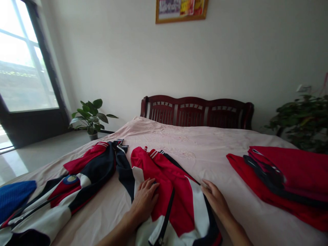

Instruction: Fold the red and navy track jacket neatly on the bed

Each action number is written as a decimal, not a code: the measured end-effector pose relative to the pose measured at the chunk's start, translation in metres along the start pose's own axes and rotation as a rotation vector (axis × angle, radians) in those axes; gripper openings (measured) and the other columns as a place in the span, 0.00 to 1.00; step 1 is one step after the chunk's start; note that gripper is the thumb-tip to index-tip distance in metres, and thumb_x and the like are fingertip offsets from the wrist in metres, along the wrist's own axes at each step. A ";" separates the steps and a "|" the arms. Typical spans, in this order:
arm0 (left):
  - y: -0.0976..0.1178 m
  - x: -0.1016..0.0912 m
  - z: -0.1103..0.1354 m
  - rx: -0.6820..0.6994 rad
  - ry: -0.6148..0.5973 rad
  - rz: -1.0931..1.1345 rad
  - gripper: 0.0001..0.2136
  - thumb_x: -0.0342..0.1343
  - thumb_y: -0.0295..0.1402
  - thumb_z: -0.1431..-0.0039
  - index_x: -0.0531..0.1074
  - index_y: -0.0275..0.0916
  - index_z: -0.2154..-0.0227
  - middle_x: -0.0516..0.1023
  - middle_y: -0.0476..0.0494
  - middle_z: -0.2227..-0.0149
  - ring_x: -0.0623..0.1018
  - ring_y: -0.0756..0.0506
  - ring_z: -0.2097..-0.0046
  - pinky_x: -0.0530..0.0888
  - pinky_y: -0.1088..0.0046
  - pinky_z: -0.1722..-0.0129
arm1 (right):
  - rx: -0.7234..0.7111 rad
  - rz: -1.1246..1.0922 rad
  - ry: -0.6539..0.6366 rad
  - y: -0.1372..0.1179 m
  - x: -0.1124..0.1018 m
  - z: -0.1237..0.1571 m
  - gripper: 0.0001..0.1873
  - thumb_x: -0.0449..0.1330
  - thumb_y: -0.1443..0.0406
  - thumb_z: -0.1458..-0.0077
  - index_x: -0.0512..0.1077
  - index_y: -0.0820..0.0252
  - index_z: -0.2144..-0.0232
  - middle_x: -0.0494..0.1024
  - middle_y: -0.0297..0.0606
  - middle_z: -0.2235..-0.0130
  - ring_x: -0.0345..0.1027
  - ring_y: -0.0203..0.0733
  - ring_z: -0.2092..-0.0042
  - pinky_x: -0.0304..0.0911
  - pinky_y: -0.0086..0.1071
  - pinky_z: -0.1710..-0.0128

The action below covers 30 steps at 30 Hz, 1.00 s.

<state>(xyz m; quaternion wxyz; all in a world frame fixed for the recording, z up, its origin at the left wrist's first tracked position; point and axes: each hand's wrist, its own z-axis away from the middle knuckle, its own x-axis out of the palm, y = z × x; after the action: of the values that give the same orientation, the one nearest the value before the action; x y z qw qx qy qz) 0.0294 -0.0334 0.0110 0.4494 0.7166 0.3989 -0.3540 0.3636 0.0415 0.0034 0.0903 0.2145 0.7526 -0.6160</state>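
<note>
A red, white and navy zip jacket (176, 194) lies front up on the bed before me, its striped cuffs folded toward the far end. My left hand (146, 196) rests flat on its left side, fingers loosely spread over the red and white cloth. At the jacket's right edge is my right hand (215, 197), its fingertips closed on the navy border. The jacket's dark zip runs down the middle, partly undone near the bottom.
A second similar jacket (89, 174) lies spread at left, beside a blue cloth (16, 198). Folded red and dark clothes (289, 174) are stacked at right on the pink bedsheet (205, 150). Beyond are a wooden headboard (197, 109) and potted plants (92, 116).
</note>
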 end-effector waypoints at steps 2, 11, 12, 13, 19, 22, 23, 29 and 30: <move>-0.002 0.002 0.000 -0.015 0.048 0.013 0.21 0.50 0.30 0.39 0.69 0.45 0.43 0.68 0.43 0.38 0.65 0.40 0.37 0.62 0.56 0.36 | -0.071 0.120 -0.042 -0.012 0.013 -0.014 0.31 0.61 0.48 0.53 0.74 0.58 0.51 0.76 0.47 0.46 0.67 0.54 0.43 0.59 0.45 0.40; -0.015 0.002 0.003 -0.312 0.310 -0.123 0.24 0.52 0.29 0.42 0.67 0.41 0.41 0.62 0.38 0.36 0.59 0.36 0.34 0.60 0.55 0.36 | -0.125 0.220 -0.146 -0.068 0.077 -0.040 0.11 0.64 0.59 0.56 0.77 0.57 0.69 0.81 0.45 0.64 0.74 0.57 0.55 0.62 0.47 0.50; -0.018 0.002 0.002 -0.333 0.298 -0.127 0.24 0.52 0.29 0.42 0.67 0.40 0.41 0.62 0.37 0.36 0.60 0.35 0.35 0.60 0.56 0.36 | -0.119 0.183 -0.136 -0.069 0.076 -0.044 0.10 0.62 0.57 0.54 0.76 0.56 0.71 0.81 0.43 0.67 0.74 0.55 0.57 0.63 0.46 0.51; -0.020 0.002 0.001 -0.347 0.280 -0.129 0.25 0.53 0.28 0.43 0.66 0.40 0.41 0.62 0.36 0.36 0.61 0.36 0.35 0.61 0.56 0.37 | -0.114 0.150 -0.123 -0.069 0.071 -0.048 0.11 0.60 0.55 0.52 0.76 0.55 0.72 0.81 0.42 0.68 0.74 0.53 0.59 0.64 0.44 0.53; -0.026 0.002 -0.002 -0.375 0.178 -0.120 0.30 0.52 0.23 0.46 0.65 0.41 0.39 0.60 0.36 0.35 0.60 0.37 0.34 0.59 0.59 0.36 | 0.096 -0.255 0.289 -0.035 -0.006 -0.057 0.26 0.56 0.48 0.52 0.75 0.63 0.61 0.82 0.41 0.65 0.74 0.50 0.58 0.69 0.38 0.57; -0.025 0.003 -0.003 -0.360 0.139 -0.114 0.30 0.52 0.23 0.46 0.65 0.42 0.39 0.60 0.36 0.34 0.60 0.37 0.34 0.58 0.60 0.36 | 0.210 -0.249 0.419 0.005 -0.046 -0.042 0.26 0.59 0.50 0.57 0.76 0.63 0.62 0.82 0.44 0.61 0.73 0.53 0.55 0.67 0.42 0.53; -0.025 0.003 -0.004 -0.353 0.125 -0.112 0.30 0.51 0.22 0.46 0.65 0.41 0.39 0.60 0.36 0.34 0.61 0.38 0.34 0.58 0.61 0.36 | 0.210 -0.165 0.393 0.018 -0.055 -0.036 0.26 0.59 0.50 0.57 0.76 0.63 0.62 0.81 0.46 0.59 0.73 0.55 0.53 0.66 0.43 0.50; -0.025 0.002 -0.004 -0.354 0.046 -0.108 0.26 0.51 0.25 0.43 0.67 0.40 0.40 0.63 0.37 0.35 0.62 0.38 0.35 0.57 0.60 0.36 | 0.198 0.349 0.182 0.032 -0.064 -0.011 0.34 0.47 0.49 0.48 0.73 0.66 0.50 0.75 0.56 0.46 0.64 0.64 0.41 0.59 0.51 0.43; -0.025 0.001 -0.004 -0.351 0.039 -0.109 0.25 0.51 0.26 0.43 0.68 0.40 0.40 0.64 0.38 0.36 0.62 0.38 0.35 0.57 0.60 0.36 | 0.204 0.390 0.165 0.027 -0.061 -0.009 0.35 0.45 0.49 0.46 0.71 0.66 0.46 0.73 0.57 0.43 0.62 0.64 0.39 0.58 0.51 0.42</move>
<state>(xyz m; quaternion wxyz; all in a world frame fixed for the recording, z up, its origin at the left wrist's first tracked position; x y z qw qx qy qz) 0.0086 -0.0227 0.0025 0.5398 0.6114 0.5014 -0.2887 0.4311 0.0413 0.0054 0.1234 0.4136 0.6355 -0.6402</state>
